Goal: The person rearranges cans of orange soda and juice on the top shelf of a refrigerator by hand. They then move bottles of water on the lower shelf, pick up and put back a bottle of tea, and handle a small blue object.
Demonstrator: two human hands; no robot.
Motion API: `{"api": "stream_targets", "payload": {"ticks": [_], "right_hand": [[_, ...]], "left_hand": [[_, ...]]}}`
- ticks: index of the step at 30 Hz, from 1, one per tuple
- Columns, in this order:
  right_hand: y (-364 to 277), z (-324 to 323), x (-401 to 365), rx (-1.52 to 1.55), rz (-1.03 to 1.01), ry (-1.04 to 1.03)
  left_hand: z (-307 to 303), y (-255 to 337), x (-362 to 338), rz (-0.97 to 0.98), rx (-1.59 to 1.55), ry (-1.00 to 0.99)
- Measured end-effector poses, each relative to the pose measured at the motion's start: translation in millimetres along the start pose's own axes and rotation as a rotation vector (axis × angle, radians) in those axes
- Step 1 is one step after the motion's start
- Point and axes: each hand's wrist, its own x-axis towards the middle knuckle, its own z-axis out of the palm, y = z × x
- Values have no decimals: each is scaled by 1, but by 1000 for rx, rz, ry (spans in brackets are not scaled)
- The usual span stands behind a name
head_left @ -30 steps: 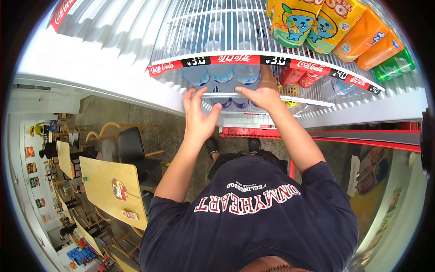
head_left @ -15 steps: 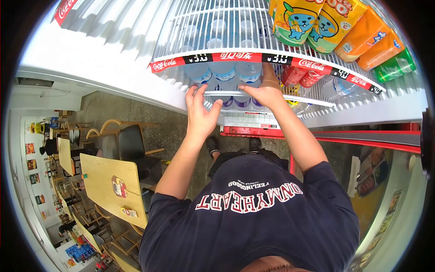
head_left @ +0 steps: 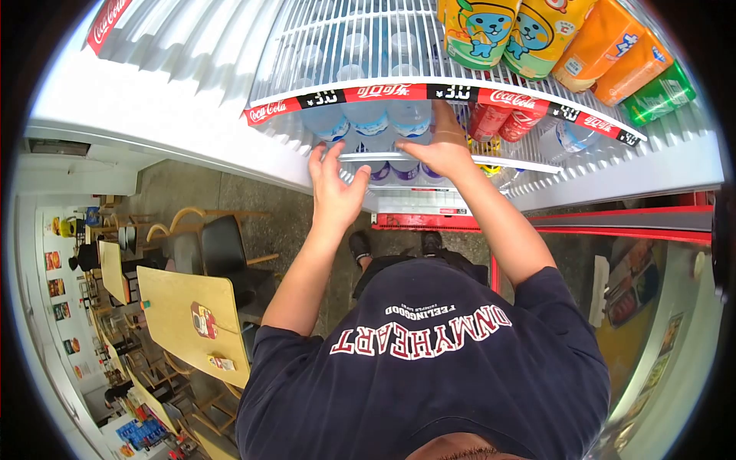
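My left hand (head_left: 337, 188) is raised at the left front of a fridge shelf, thumb and fingers spread, near the bottom of a clear water bottle (head_left: 328, 123). Two more blue-labelled bottles, a middle one (head_left: 368, 123) and a right one (head_left: 411, 119), stand beside it behind the price strip (head_left: 383, 90). My right hand (head_left: 445, 149) is at the right bottle, with its thumb stretched across the front and its fingers along the right side, partly hidden by the strip. The fingers look apart, not wrapped round the bottle.
Red cans (head_left: 488, 121) stand right of my right hand. The upper shelf holds yellow-green pouches (head_left: 481, 34), orange packs (head_left: 598, 54) and a green can (head_left: 659, 93). Purple-capped bottles (head_left: 404, 169) are below. An open red-edged door (head_left: 636, 222) is at right; tables (head_left: 192, 307) and chairs (head_left: 224, 244) at left.
The fridge shelves have shifted slightly left in view. Both hands have moved a little left too, keeping nearly the same spread pose around the bottles.
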Motion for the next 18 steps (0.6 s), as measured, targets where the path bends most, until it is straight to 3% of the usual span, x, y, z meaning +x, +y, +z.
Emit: {"api": "stream_targets", "payload": {"ticks": [12, 15, 18], "right_hand": [[10, 6, -3, -73, -77, 96], [19, 14, -8, 45, -279, 262], [20, 3, -26, 20, -398, 300]], "left_hand": [[9, -4, 2, -47, -78, 32], [6, 4, -3, -45, -68, 54], [2, 7, -13, -18, -157, 97]]}}
